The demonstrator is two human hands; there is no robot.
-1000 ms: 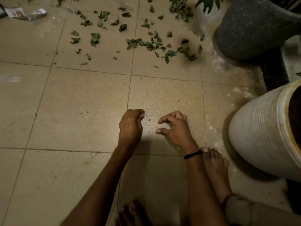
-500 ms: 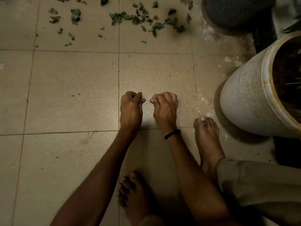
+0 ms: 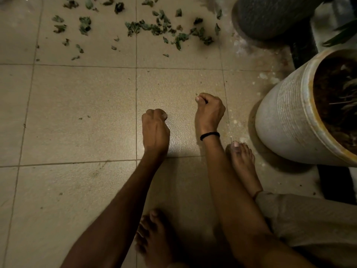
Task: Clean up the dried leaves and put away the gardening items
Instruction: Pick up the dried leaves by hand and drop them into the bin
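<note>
- left hand (image 3: 155, 130): fingers curled into a loose fist, thumb laid over the index, knuckles up. Low over the floor (image 3: 77, 117); can't tell if it touches the tile.
- Nothing visible in the left fist; can't tell if anything is inside.
- right hand (image 3: 210, 111): fingers curled in, thumb tip pressed to the index tip like a pinch. Can't tell if anything sits in the pinch.
- One tiny leaf crumb (image 3: 196, 94) lies on the tile just beyond the right thumb tip.
- Hands are apart, bare tile between them, right slightly further forward.
- black band (image 3: 209, 135) on the right wrist.
- dried leaves (image 3: 154, 29): scattered on the floor at the far edge of view, well apart from both hands. Densest clump runs centre to right, looser bits to the left.
- white pot (image 3: 286, 120): on the floor right of the right hand, soil and dry stems inside.
- dark grey pot (image 3: 270, 16): behind it, just beside the right end of the leaves.
- Bare right foot (image 3: 243, 161) stands between right forearm and white pot; left foot (image 3: 154, 235) near the bottom edge.
</note>
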